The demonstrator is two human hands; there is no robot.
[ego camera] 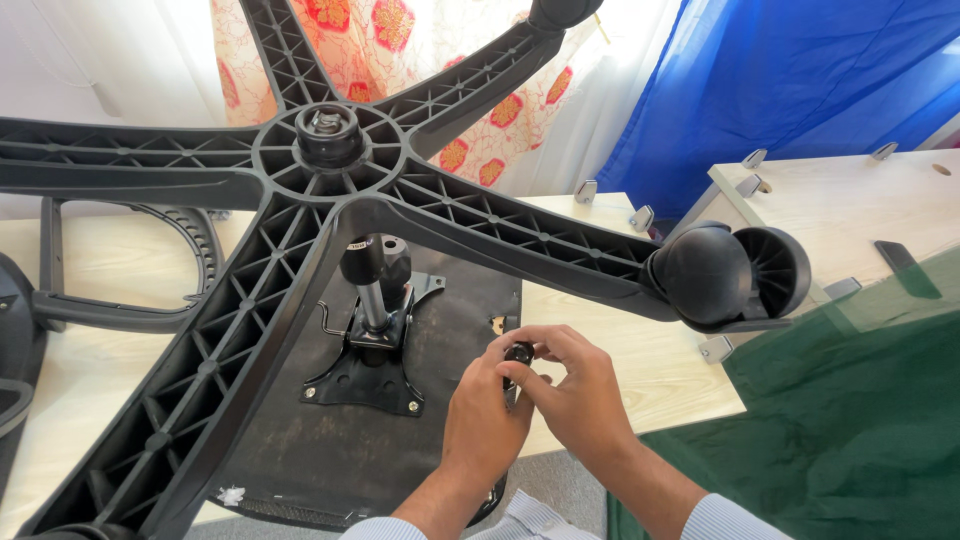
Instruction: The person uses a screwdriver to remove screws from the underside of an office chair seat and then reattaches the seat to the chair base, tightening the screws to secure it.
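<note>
A black five-armed chair base stands upside down, filling the upper and left view. Its centre hub sits on a gas cylinder rising from a metal mechanism plate. That plate is bolted to the underside of a dark seat lying on a pale wooden table. A twin-wheel caster is fitted at the end of the right arm. My left hand and my right hand meet at the seat's right edge, both pinching a small black part.
A black chair armrest frame lies on the table at the left. A second pale table with a dark phone stands at the right. Green cloth covers the lower right. Blue and flowered curtains hang behind.
</note>
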